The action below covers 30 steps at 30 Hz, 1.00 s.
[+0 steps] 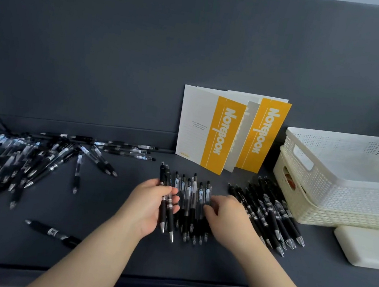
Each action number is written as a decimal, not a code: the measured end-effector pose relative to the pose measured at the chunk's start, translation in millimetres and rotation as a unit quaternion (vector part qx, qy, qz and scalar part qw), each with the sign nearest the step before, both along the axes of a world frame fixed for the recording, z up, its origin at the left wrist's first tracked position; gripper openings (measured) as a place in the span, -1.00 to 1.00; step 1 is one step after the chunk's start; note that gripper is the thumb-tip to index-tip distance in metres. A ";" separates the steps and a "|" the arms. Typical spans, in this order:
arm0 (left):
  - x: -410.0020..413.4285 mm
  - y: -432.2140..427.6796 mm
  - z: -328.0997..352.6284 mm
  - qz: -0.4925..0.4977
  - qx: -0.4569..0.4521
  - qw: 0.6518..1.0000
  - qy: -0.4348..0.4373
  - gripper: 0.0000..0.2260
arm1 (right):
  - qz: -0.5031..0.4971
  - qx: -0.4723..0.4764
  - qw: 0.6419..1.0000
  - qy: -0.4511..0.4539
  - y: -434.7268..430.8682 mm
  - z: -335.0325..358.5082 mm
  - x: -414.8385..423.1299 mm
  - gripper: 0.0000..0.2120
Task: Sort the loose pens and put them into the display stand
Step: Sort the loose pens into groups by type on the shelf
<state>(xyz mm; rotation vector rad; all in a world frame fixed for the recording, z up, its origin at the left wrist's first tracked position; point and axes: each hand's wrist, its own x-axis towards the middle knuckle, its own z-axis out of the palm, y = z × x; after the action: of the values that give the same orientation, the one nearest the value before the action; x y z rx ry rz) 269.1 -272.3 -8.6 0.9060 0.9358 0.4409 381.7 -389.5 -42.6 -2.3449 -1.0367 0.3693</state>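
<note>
On the dark shelf, my left hand (148,206) grips two black pens (167,210), tips pointing toward me. Just right of them lies a row of clear-barrelled black pens (195,192), and my right hand (227,217) rests on its right side with curled fingers touching the pens. A sorted group of black pens (270,214) lies further right. A big loose heap of pens (25,158) covers the left of the shelf, and one single pen (51,232) lies near the front. No display stand is in view.
Two yellow-and-white notebooks (223,133) lean on the back wall. Stacked white and cream baskets (338,177) stand at the right, with a cream lid-like block (370,247) in front of them. The shelf's front edge (166,277) runs below my forearms.
</note>
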 end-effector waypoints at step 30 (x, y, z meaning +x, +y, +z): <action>3.6 2.9 1.9 -0.333 0.553 0.710 0.281 -0.58 | 0.069 0.051 0.990 -0.110 3.5 27.0 -7.4 -0.67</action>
<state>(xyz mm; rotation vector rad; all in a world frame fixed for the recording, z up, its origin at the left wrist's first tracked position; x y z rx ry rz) 272.6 -269.5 -6.7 2.5017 0.7353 0.0241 374.3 -386.0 -15.6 -2.2664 -1.2948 0.1053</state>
